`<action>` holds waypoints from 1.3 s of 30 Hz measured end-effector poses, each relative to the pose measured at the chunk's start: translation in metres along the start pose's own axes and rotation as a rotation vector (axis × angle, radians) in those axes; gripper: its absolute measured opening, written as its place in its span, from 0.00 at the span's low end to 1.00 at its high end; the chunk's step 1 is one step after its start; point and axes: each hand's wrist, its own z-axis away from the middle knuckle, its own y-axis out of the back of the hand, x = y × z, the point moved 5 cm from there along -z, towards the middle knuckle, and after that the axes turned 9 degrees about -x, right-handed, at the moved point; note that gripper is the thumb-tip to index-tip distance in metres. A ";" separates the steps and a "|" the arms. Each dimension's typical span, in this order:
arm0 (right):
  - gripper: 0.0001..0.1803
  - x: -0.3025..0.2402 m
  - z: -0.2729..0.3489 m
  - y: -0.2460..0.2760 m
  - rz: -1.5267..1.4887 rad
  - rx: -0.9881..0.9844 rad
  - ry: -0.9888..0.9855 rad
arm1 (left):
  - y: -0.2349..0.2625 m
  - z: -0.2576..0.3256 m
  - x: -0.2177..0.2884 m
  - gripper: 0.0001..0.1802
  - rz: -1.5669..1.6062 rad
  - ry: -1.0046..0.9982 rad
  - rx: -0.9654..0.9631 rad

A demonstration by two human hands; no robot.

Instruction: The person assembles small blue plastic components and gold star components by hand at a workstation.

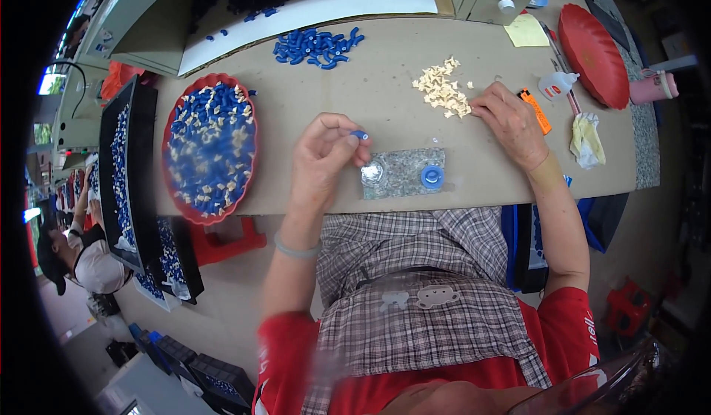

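Showing a pale spot, the piece (358, 134) is blue.

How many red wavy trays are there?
2 in plain view: the left tray, holding blue and cream pieces, and the right tray, near the white bottle. Others may be hidden.

Even light covers the tabletop (363, 89); a hazy patch blurs the red tray (208, 218); edges curve into black corners.
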 end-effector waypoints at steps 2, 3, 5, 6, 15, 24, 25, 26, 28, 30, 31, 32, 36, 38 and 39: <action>0.05 -0.001 0.001 0.000 0.038 0.019 0.022 | 0.000 0.001 -0.001 0.07 0.056 -0.013 -0.036; 0.05 -0.002 0.001 0.000 0.037 0.017 0.027 | 0.002 0.002 -0.002 0.07 0.056 -0.014 -0.032; 0.05 -0.004 0.002 0.001 0.082 0.028 0.043 | 0.003 0.002 -0.004 0.07 0.051 -0.011 -0.034; 0.05 -0.005 0.003 0.002 0.085 0.026 0.041 | 0.003 0.003 -0.004 0.07 0.055 -0.011 -0.037; 0.03 -0.003 0.000 0.002 0.072 -0.022 0.039 | 0.005 0.012 0.005 0.12 -0.199 -0.010 0.040; 0.05 0.013 0.018 -0.006 -0.856 -0.091 -0.468 | 0.003 0.022 0.006 0.12 -0.230 -0.025 0.019; 0.06 0.011 0.019 -0.007 -0.988 -0.085 -0.478 | 0.002 0.022 0.006 0.12 -0.225 -0.026 0.015; 0.07 0.008 0.020 -0.009 -1.122 -0.079 -0.485 | 0.000 0.024 0.006 0.12 -0.222 -0.027 0.012; 0.07 0.003 0.022 -0.010 -1.192 -0.092 -0.488 | -0.003 0.025 0.007 0.13 -0.242 -0.035 -0.001; 0.07 -0.004 0.025 -0.011 -1.266 -0.107 -0.487 | -0.009 0.027 0.009 0.14 -0.266 -0.043 -0.009; 0.07 -0.008 0.026 -0.013 -1.303 -0.121 -0.499 | -0.013 0.028 0.012 0.14 -0.259 -0.038 -0.006; 0.07 -0.011 0.028 -0.015 -1.340 -0.135 -0.512 | -0.016 0.029 0.013 0.15 -0.253 -0.034 -0.003; 0.07 -0.022 0.033 -0.017 -1.335 -0.188 -0.522 | -0.018 0.032 0.010 0.12 -0.242 -0.025 -0.050; 0.05 -0.024 0.036 -0.018 -1.326 -0.196 -0.523 | -0.019 0.032 0.008 0.11 -0.247 -0.024 -0.041; 0.05 -0.025 0.036 -0.020 -1.326 -0.198 -0.524 | -0.019 0.033 0.008 0.10 -0.250 -0.024 -0.038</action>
